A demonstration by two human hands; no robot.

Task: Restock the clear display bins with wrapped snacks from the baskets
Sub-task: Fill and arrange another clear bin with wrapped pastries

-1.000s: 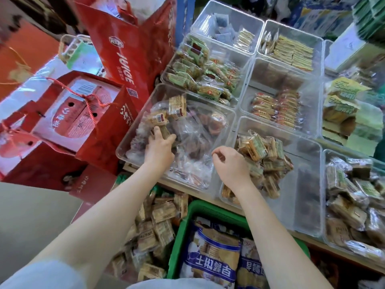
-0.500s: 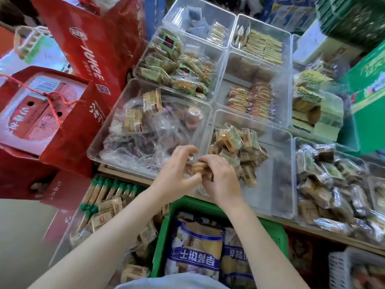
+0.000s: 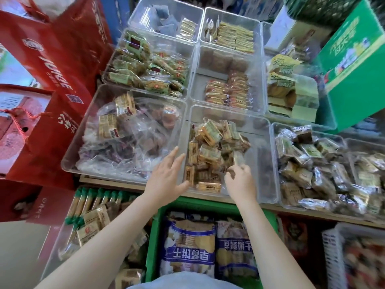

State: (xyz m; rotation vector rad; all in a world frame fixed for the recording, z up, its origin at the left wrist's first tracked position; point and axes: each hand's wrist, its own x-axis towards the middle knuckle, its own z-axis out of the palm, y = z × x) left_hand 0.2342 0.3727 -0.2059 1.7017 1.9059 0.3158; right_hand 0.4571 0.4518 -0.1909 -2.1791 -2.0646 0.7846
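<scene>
Head | left hand (image 3: 166,180) spread | right hand (image 3: 239,180) pinching upright wrapped snack (image 3: 237,158) | clear bin (image 3: 264,163)

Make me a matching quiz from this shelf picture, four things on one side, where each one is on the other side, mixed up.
Things:
1. left hand
2. right hand
3. green basket
4. red bag

Places:
A. below the shelf edge, holding blue and white packs
B. fingers spread at the wall between the two front bins
C. left of the bins
D. in the bin of tan wrapped snacks, pinching one

Pairs: 1-B, 2-D, 3-A, 4-C
</scene>
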